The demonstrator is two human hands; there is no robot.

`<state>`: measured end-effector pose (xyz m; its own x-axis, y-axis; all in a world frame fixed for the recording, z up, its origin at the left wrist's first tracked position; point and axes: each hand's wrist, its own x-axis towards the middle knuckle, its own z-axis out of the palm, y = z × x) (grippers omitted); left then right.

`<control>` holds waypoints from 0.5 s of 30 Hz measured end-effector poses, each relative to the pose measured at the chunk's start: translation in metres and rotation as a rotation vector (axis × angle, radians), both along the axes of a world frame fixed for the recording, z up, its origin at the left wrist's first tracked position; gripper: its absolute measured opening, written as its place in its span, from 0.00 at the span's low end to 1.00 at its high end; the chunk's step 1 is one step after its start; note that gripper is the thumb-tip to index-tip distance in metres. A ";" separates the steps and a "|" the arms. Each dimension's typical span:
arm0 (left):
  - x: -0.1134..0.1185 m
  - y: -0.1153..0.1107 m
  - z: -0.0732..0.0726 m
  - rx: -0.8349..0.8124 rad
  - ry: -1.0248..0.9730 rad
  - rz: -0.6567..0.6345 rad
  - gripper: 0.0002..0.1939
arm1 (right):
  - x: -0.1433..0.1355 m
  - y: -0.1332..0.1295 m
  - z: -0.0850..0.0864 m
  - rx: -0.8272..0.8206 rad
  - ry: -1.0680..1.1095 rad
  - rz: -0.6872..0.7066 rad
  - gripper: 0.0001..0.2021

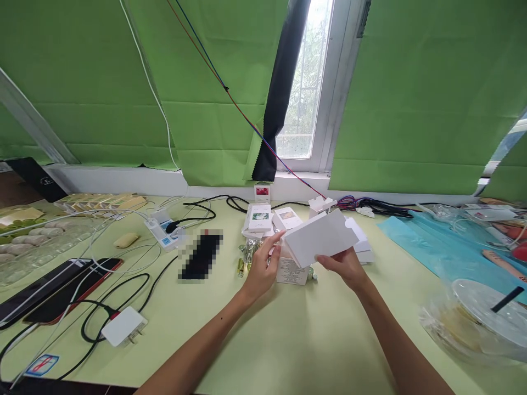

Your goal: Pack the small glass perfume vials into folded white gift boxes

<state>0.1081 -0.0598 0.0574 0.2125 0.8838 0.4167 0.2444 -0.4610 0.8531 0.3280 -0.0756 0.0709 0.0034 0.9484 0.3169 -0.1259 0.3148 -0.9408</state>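
My right hand [341, 265] grips a plain white box [319, 238], thumb on its near face, and holds it tilted above the table. Under its left end stands a small box with printed text [292, 271]. My left hand [265, 263] is at the left side of that printed box, fingers curved round its upper edge near the white box's corner. Behind my left hand lie small shiny gold and silver items [247, 253]. White picture cards or boxes [260, 218] are stacked further back, and more white pieces [361, 241] lie to the right.
Phones [61, 291], a white charger [124, 326], looping cables and a power strip [163, 227] occupy the left side. An egg tray [45, 241] is at far left. A lidded plastic bowl [473, 323] and blue sheet [436, 241] lie right.
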 end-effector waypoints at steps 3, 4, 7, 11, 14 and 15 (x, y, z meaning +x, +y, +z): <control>0.000 -0.001 0.001 0.011 0.006 -0.019 0.21 | 0.002 0.004 -0.002 -0.003 -0.005 0.024 0.25; 0.000 -0.001 0.002 0.018 0.011 -0.016 0.21 | 0.003 0.004 -0.002 -0.003 -0.007 0.032 0.23; -0.001 -0.002 0.001 0.034 0.028 -0.010 0.20 | 0.003 0.006 -0.004 -0.011 -0.014 0.053 0.22; -0.001 -0.001 -0.001 0.038 0.031 -0.017 0.21 | 0.003 0.007 -0.006 -0.021 -0.039 0.037 0.23; -0.001 0.000 -0.002 0.055 0.017 -0.016 0.23 | 0.004 0.007 -0.007 -0.008 -0.087 0.023 0.22; -0.001 0.001 -0.002 0.067 0.021 -0.015 0.24 | 0.004 0.008 -0.007 -0.005 -0.094 0.023 0.21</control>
<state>0.1068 -0.0592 0.0549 0.2346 0.8508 0.4702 0.2546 -0.5206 0.8150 0.3324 -0.0681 0.0643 -0.0478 0.9494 0.3104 -0.0445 0.3084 -0.9502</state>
